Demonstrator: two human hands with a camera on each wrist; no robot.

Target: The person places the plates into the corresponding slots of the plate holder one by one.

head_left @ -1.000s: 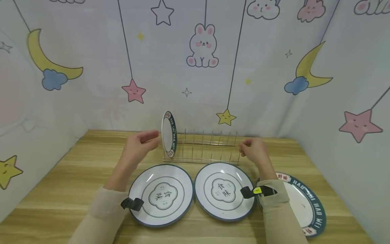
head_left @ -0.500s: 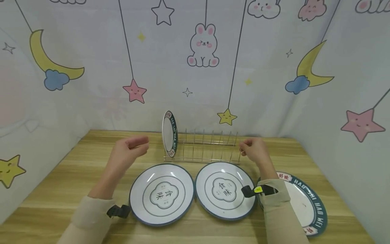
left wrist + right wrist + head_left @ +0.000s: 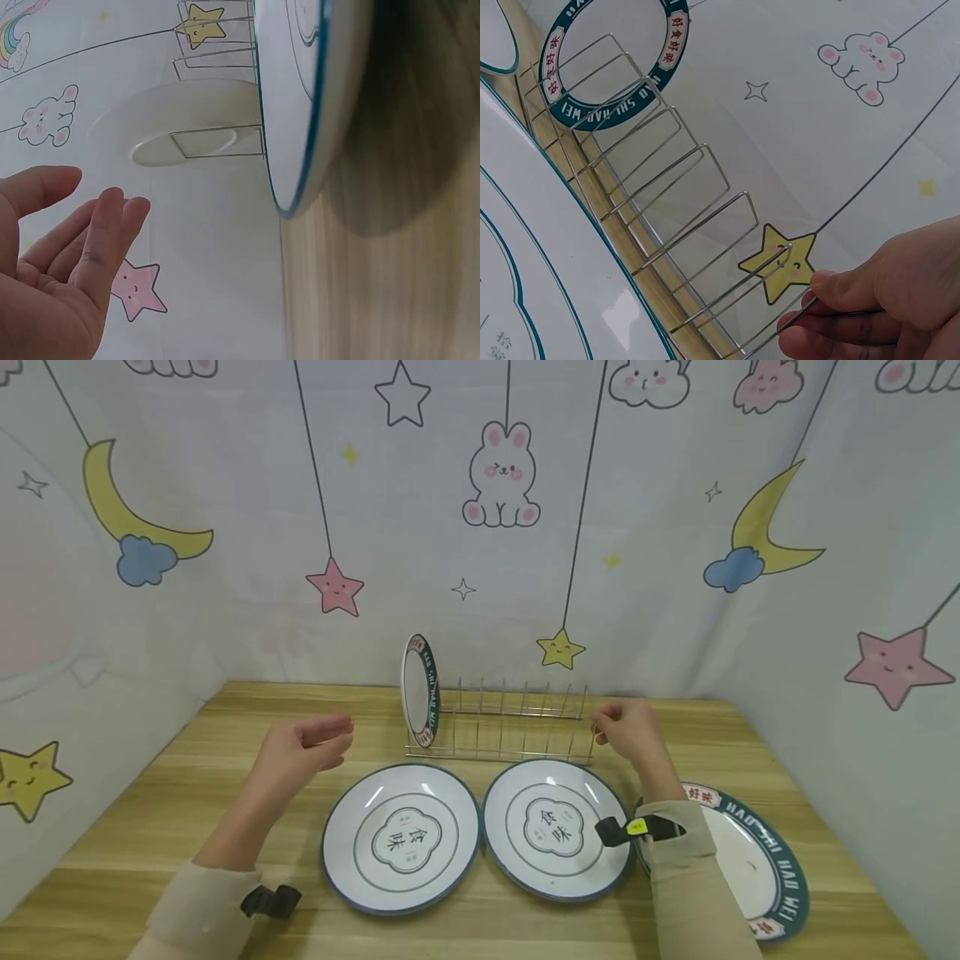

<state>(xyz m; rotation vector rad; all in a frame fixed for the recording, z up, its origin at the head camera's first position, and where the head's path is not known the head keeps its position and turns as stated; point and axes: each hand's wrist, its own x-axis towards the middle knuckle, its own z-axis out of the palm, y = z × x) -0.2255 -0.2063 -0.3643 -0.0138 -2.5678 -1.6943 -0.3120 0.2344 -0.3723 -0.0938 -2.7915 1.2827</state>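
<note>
A wire dish rack [image 3: 501, 752] stands at the back of the table. In its leftmost slot a white plate with a green lettered rim [image 3: 421, 692] stands upright. My right hand [image 3: 628, 729] pinches the wire at the rack's right end between thumb and fingers; the right wrist view shows this hand [image 3: 885, 296] close up on the metal. To the left of the rack, my left hand [image 3: 300, 753] is held in the air, apart from the upright plate. Its fingers are extended and nothing lies between them, as the left wrist view of the hand [image 3: 71, 262] confirms.
Two white plates with blue rims, a left one [image 3: 405, 839] and a right one [image 3: 557, 828], lie face up before the rack. A larger green-rimmed plate [image 3: 784, 877] lies at the right, partly under the right forearm. A printed curtain [image 3: 420, 543] encloses the wooden table [image 3: 187, 777].
My left hand has drawn back to the left and slightly down, away from the upright plate. The right hand keeps its hold on the rack, and the plates stay put.
</note>
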